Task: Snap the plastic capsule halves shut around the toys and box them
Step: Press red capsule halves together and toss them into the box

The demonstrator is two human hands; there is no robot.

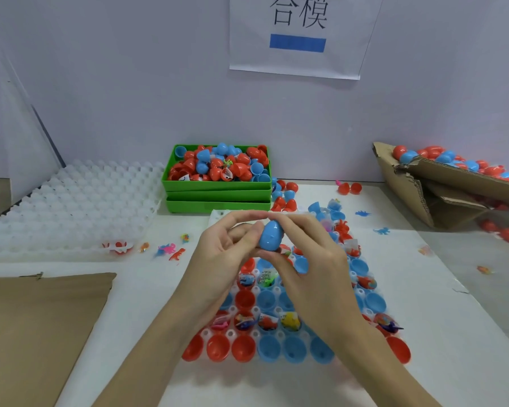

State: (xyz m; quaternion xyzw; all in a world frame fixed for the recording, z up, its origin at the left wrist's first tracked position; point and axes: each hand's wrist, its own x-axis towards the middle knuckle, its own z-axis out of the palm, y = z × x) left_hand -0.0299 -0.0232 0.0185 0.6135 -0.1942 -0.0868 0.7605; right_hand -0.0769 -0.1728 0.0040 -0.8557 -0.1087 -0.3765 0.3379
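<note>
Blue capsule (271,235), long axis near upright, pinched between left hand (224,248) and right hand (309,254); cardboard box (453,183) lies far right.

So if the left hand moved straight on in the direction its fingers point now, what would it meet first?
The left hand would first press further into the blue capsule it already pinches; behind that is the right hand. Depth is unclear.

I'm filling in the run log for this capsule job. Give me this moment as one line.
step: closing capsule | left hand + right hand: both grip blue capsule above tray | cardboard box: holds capsules
</note>
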